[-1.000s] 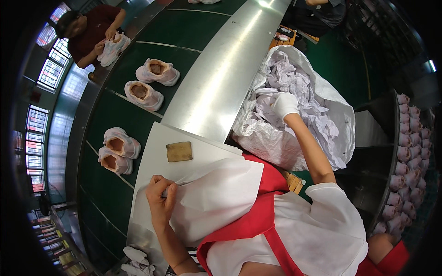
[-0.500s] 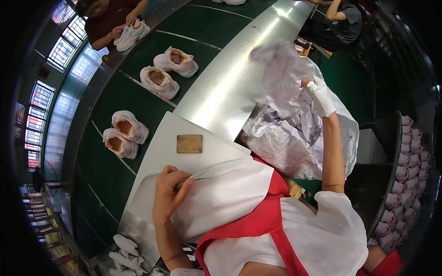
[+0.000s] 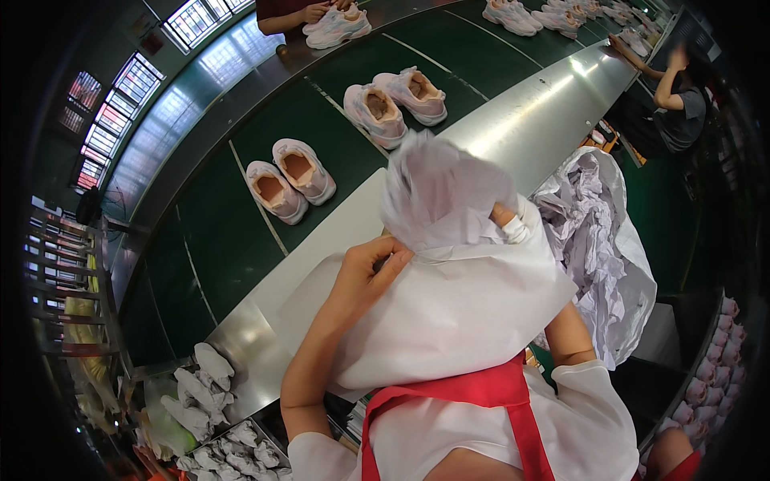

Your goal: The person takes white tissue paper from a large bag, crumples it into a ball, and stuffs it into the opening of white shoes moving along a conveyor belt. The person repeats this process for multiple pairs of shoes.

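Observation:
My left hand pinches the upper edge of a smooth white sheet, cloth or thin paper, spread across my front. My right hand, its wrist wrapped in white, grips crumpled pale tissue paper, blurred by motion, just beyond the sheet's upper edge. The sheet hides much of my right forearm. Right of it, more crumpled paper fills a white plastic sack. Under the sheet lies a white board on the metal worktop.
Pairs of pale pink shoes stand on the green conveyor beyond the metal ledge. A co-worker's hands hold a shoe across the belt; another person sits far right. White stuffed forms lie lower left; a shoe rack stands right.
My right hand has moved left from over the sack, bringing crumpled paper to the sheet. My left hand has raised the sheet's edge. The view has turned, and the brown block is hidden.

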Tool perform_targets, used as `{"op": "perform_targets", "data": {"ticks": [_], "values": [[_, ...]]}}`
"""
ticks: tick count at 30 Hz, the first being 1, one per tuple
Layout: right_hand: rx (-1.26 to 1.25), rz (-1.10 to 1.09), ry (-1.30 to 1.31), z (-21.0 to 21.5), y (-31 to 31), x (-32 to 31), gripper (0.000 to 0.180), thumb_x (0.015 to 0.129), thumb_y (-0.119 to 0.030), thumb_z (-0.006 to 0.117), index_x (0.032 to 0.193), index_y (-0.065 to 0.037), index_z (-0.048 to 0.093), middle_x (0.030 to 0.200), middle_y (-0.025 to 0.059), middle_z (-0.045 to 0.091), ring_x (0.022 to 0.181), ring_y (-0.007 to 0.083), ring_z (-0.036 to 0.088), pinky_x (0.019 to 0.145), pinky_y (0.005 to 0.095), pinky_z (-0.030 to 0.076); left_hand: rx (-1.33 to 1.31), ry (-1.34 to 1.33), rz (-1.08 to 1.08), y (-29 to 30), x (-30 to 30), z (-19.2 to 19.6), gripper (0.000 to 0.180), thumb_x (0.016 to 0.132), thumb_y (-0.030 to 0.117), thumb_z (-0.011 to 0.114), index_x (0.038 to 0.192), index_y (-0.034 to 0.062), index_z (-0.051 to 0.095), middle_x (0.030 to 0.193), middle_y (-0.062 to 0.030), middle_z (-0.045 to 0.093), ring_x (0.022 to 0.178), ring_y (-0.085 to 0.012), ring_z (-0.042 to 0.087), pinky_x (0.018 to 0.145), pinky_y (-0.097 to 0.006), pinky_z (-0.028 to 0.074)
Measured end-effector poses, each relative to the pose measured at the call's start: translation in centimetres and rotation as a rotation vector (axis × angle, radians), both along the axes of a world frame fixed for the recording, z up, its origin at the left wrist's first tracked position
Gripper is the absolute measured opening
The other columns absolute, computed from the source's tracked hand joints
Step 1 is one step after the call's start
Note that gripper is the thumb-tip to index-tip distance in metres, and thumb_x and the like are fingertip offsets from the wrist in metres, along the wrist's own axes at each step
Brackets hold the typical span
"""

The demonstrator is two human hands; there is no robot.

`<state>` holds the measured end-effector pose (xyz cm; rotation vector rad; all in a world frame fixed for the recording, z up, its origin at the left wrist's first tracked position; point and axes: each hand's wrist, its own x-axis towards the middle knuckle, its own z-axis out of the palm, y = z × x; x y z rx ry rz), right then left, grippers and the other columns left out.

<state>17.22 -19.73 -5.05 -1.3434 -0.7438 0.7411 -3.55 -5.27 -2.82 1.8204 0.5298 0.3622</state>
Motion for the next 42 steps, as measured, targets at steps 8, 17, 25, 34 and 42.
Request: {"op": "perform_targets", "data": {"ticks": [8,17,25,34,42], "values": [[-0.014,-0.264,-0.036,0.2,0.9,2.7,0.034,0.093,-0.036,0.049,0.092,-0.004,0.061,0.075,-0.003,0.052,0.065,0.0073,0.045,0.058,0.0221,0.036,0.294,0.035,-0.058,0.6,-3.5,0.5,0.011,0.082,0.008,0.063,0.079,-0.0013,0.058,0.064,-0.0058,0.052,0.058,-0.0163,0.045,0.057,-0.028,0.038],[0.016,0.442,-0.096,2.0,3.3,-4.2,0.042,0.088,-0.026,0.059,0.123,-0.003,0.053,0.088,0.0089,0.061,0.088,0.0178,0.059,0.078,0.0279,0.046,1.08,-0.155,0.022,-2.7,-0.2,6.5,0.017,0.075,0.014,0.069,0.073,0.0046,0.055,0.117,-0.0147,0.056,0.114,-0.032,0.053,0.091,-0.038,0.04],[-0.297,0.655,-0.603,5.3,2.5,-4.0,0.031,0.082,-0.03,0.056,0.099,-0.005,0.058,0.097,0.0147,0.06,0.094,0.0304,0.058,0.079,0.0349,0.046,0.782,-0.156,0.213,-3.0,-2.4,4.0,0.02,0.074,0.015,0.072,0.083,0.0015,0.061,0.066,-0.0084,0.056,0.054,-0.0229,0.047,0.061,-0.034,0.041],[-0.275,0.453,-0.471,3.8,0.8,-0.7,0.03,0.079,-0.02,0.058,0.104,-0.003,0.061,0.091,0.0141,0.065,0.085,0.0257,0.064,0.076,0.0316,0.048,0.856,-0.013,0.387,-0.6,-4.6,5.5,0.019,0.07,0.011,0.076,0.069,0.0031,0.059,0.062,-0.0066,0.056,0.053,-0.0236,0.044,0.052,-0.031,0.035],[0.105,-0.273,-0.295,6.8,-0.6,-5.0,0.038,0.084,-0.025,0.063,0.109,0.002,0.057,0.094,0.0113,0.061,0.086,0.0167,0.059,0.073,0.0278,0.048,1.195,-0.034,0.53,-0.9,-7.0,5.7,0.025,0.071,0.013,0.077,0.066,0.0058,0.053,0.057,-0.0037,0.049,0.047,-0.0215,0.045,0.058,-0.032,0.037]]}}
